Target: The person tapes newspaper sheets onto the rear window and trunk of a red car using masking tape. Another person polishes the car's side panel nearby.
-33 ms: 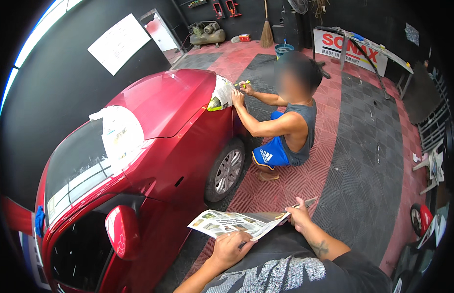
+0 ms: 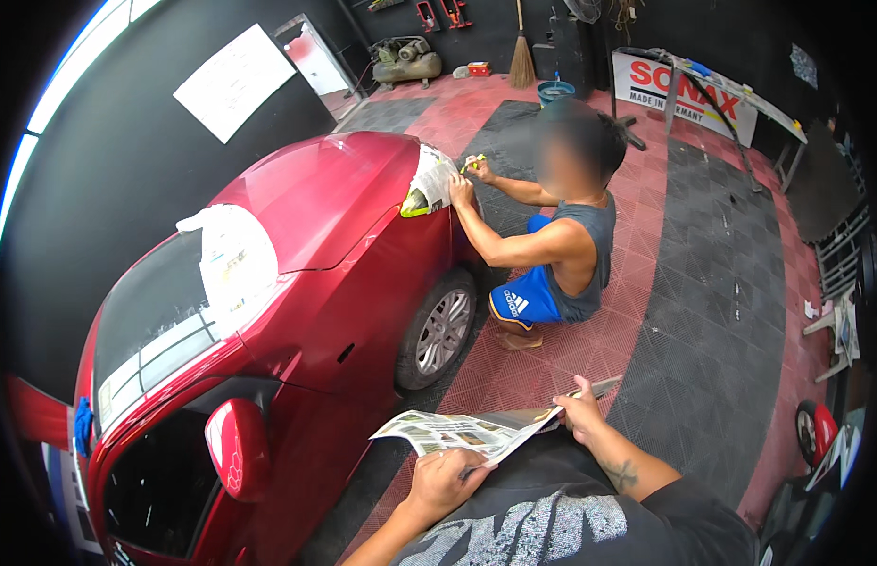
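Observation:
A printed newspaper sheet (image 2: 476, 434) spans the space in front of my dark shirt, its far left corner sticking out toward the red car. My left hand (image 2: 446, 483) pinches its near edge; a small dark patch shows by the thumb, too unclear to name. At the other end, my right hand (image 2: 580, 415) is closed on the paper, and a narrow grey tip pokes out beyond the fingers. Past the sheet, a co-worker (image 2: 570, 236) squats at the car's front corner, both hands at the paper-covered headlight (image 2: 431, 184), a yellow-green tool in one.
The red car (image 2: 316, 236) fills the left, with its side mirror (image 2: 237, 449) near me and paper (image 2: 233, 259) over part of the windshield. A compressor (image 2: 405, 64), broom (image 2: 521, 61) and bucket (image 2: 554, 92) stand at the back. A long stand (image 2: 731, 90) is at right.
The view has shifted slightly. The newspaper's left part bends a little differently, while both my hands keep their hold and the co-worker stays at the headlight.

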Demonstrator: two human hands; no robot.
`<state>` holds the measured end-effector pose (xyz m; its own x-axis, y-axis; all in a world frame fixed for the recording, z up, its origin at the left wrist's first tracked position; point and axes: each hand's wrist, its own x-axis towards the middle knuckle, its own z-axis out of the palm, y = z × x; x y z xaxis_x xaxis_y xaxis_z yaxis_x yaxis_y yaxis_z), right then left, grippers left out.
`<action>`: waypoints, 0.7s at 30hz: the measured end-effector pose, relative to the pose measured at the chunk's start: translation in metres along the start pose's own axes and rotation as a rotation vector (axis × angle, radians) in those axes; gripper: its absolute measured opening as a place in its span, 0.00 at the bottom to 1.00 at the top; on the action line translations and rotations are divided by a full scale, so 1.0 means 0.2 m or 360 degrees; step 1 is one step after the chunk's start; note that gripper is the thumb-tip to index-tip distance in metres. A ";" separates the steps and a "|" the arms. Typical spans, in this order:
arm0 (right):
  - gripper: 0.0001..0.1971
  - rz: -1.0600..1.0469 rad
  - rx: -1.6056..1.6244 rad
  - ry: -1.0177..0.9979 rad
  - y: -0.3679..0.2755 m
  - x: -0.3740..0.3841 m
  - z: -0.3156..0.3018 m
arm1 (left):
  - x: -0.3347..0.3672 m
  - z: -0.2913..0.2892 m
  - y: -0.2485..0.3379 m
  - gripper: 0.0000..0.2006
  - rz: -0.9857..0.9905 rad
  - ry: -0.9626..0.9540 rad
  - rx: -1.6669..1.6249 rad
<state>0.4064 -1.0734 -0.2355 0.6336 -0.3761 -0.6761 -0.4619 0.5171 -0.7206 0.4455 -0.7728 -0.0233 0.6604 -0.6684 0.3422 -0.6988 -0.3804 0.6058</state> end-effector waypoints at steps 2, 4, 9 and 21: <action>0.51 -0.0011 -0.0092 -0.0057 -0.17 0.13 -0.09 | 0.11 0.08 0.08 0.16 -0.0206 -0.0028 0.0049; 0.51 0.0035 -0.0092 -0.0077 -0.23 0.20 -0.12 | 0.17 0.14 0.12 0.18 -0.0353 -0.0063 0.0076; 0.50 0.0072 -0.0199 -0.0122 -0.15 0.41 -0.20 | 0.33 0.20 0.25 0.23 -0.0787 -0.0451 0.0077; 0.50 0.0156 -0.0274 -0.0264 0.04 0.72 -0.25 | 0.50 0.25 0.29 0.17 -0.0813 -0.0797 0.0412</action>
<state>0.4632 -1.1612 -0.3468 0.6671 -0.1918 -0.7199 -0.6162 0.4011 -0.6779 0.4581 -0.8932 0.0105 0.7588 -0.5556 -0.3399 -0.4224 -0.8170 0.3926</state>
